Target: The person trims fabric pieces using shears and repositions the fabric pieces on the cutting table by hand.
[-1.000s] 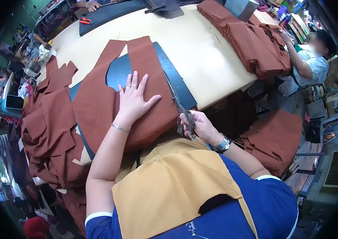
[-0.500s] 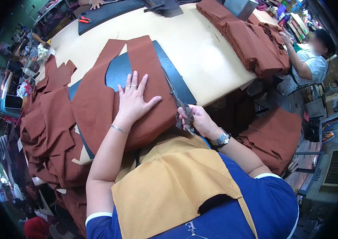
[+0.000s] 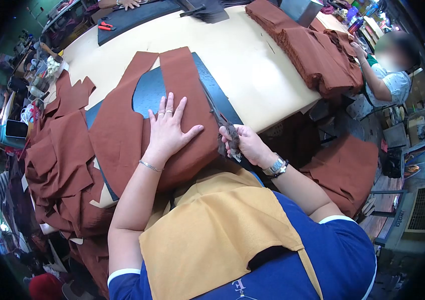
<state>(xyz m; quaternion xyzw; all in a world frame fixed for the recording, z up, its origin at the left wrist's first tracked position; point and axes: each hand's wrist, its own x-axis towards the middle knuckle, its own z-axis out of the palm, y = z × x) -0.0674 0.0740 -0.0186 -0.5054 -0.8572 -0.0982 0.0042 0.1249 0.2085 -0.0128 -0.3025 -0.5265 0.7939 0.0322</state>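
Note:
Rust-brown fabric (image 3: 117,135), cut in a shape with two upright strips, lies over a dark blue board (image 3: 150,92) on the cream tabletop (image 3: 242,60). My left hand (image 3: 169,129) rests flat on the fabric with its fingers spread. Large scissors (image 3: 214,109) with cloth-wrapped handles are gripped in my right hand (image 3: 247,145). Their long blades point up and left along the right edge of the fabric. Whether the blades are fully closed is hard to tell.
Piled brown fabric (image 3: 62,165) hangs at the left table edge. A thick fabric stack (image 3: 307,52) lies at the back right, beside a co-worker (image 3: 392,82). An orange-handled tool (image 3: 106,26) and another person's hand (image 3: 129,4) show at the far side.
My right hand has moved slightly left and back with the scissors along the fabric's right edge. My left hand stays flat in nearly the same place.

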